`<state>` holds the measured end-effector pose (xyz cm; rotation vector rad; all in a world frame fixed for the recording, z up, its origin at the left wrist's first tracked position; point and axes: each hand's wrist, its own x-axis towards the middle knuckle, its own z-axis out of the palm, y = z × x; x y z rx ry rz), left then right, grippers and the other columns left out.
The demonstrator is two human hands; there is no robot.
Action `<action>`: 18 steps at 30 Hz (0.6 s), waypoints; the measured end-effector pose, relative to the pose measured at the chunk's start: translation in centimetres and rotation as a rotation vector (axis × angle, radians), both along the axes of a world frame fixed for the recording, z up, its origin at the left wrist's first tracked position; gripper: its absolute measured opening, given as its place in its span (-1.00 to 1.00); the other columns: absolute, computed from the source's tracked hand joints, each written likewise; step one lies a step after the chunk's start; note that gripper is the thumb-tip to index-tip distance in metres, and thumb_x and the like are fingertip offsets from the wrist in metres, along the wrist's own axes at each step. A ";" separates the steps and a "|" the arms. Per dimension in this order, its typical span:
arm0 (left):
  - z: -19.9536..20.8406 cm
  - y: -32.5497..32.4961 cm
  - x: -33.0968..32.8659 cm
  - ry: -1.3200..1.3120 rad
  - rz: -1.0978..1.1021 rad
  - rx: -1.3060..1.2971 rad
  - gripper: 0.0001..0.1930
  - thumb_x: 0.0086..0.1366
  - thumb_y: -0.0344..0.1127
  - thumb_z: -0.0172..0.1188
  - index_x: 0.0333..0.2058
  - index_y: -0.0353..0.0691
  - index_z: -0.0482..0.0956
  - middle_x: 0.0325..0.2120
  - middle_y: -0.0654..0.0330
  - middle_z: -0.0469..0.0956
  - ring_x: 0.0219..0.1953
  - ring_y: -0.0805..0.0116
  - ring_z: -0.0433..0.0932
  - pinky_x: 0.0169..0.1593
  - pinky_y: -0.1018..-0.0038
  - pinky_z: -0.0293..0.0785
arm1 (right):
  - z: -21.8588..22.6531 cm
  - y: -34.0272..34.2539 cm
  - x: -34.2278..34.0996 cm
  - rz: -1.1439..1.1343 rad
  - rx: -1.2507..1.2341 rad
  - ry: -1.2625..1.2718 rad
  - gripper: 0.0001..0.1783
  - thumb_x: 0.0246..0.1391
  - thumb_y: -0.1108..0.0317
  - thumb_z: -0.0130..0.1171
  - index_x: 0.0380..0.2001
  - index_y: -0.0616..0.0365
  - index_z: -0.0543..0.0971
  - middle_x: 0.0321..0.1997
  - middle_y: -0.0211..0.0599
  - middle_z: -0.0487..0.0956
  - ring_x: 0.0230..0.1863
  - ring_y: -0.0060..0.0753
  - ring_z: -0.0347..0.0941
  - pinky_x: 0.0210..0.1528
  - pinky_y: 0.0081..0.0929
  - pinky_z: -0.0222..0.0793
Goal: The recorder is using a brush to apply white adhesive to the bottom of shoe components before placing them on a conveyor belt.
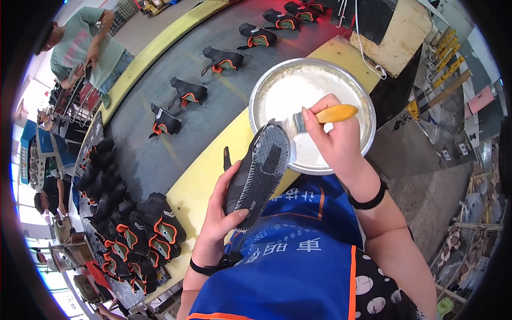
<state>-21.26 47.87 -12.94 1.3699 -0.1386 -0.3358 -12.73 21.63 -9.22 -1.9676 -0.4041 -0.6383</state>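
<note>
My left hand [220,216] is closed round a black shoe upper [261,173], its stitched underside turned up and its toe pointing at the bowl. In my right hand [337,136] is a flat paintbrush [337,113] with a yellow wooden handle. The bristles are at the shoe upper's toe end, over the rim of a wide metal bowl [369,140]. White liquid, like glue or paste, covers the inside of the bowl. Whether the bristles press on the shoe upper is hard to make out.
A grey conveyor belt [140,109] with a yellow edge carries a spaced row of black shoe uppers [226,60] with orange trim. More uppers [130,234] are piled at the left. Another person [88,50] stands beyond the belt. A white cord [365,56] hangs near the bowl.
</note>
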 end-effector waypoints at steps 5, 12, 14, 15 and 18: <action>1.0 -0.4 -0.4 0.160 0.024 -0.093 0.08 -0.18 -0.11 0.21 0.40 -0.33 0.06 0.30 -0.11 0.25 0.32 0.02 0.34 0.38 0.23 0.22 | 0.1 0.0 -0.1 0.047 0.123 -0.212 -0.90 0.13 0.49 0.31 -0.35 0.22 0.56 -0.42 -0.29 0.55 -0.43 -0.42 0.52 -0.36 -0.57 0.37; 0.9 0.0 0.1 0.239 0.011 -0.219 0.09 -0.21 -0.09 0.17 0.39 -0.34 0.07 0.32 -0.11 0.23 0.32 0.01 0.33 0.38 0.25 0.22 | -0.2 0.1 -0.7 0.125 0.022 -0.121 -0.92 0.10 0.57 0.27 -0.38 0.25 0.54 -0.45 -0.25 0.53 -0.45 -0.43 0.49 -0.37 -0.55 0.37; 0.6 0.9 0.0 0.212 0.039 -0.228 0.07 -0.19 -0.13 0.17 0.40 -0.33 0.06 0.32 -0.12 0.23 0.32 0.03 0.34 0.37 0.28 0.23 | -0.2 -0.2 -0.4 0.056 0.017 -0.145 -0.92 0.10 0.57 0.27 -0.38 0.25 0.54 -0.45 -0.26 0.52 -0.46 -0.44 0.48 -0.36 -0.55 0.36; 0.3 1.6 0.0 0.186 0.061 -0.234 0.06 -0.17 -0.18 0.16 0.40 -0.32 0.04 0.32 -0.13 0.23 0.31 0.05 0.34 0.35 0.31 0.25 | -0.2 -0.6 -0.3 -0.020 0.014 -0.169 -0.91 0.10 0.57 0.27 -0.38 0.25 0.53 -0.46 -0.26 0.51 -0.46 -0.45 0.46 -0.36 -0.55 0.35; -0.2 4.1 -0.1 0.099 0.256 -0.233 0.00 -0.09 -0.21 0.20 0.39 -0.32 0.05 0.29 -0.11 0.25 0.30 0.05 0.36 0.33 0.32 0.28 | -1.7 -3.3 -0.1 -0.171 0.101 -0.171 -0.91 0.17 0.54 0.23 -0.38 0.23 0.51 -0.44 -0.39 0.49 -0.43 -0.57 0.42 -0.34 -0.60 0.33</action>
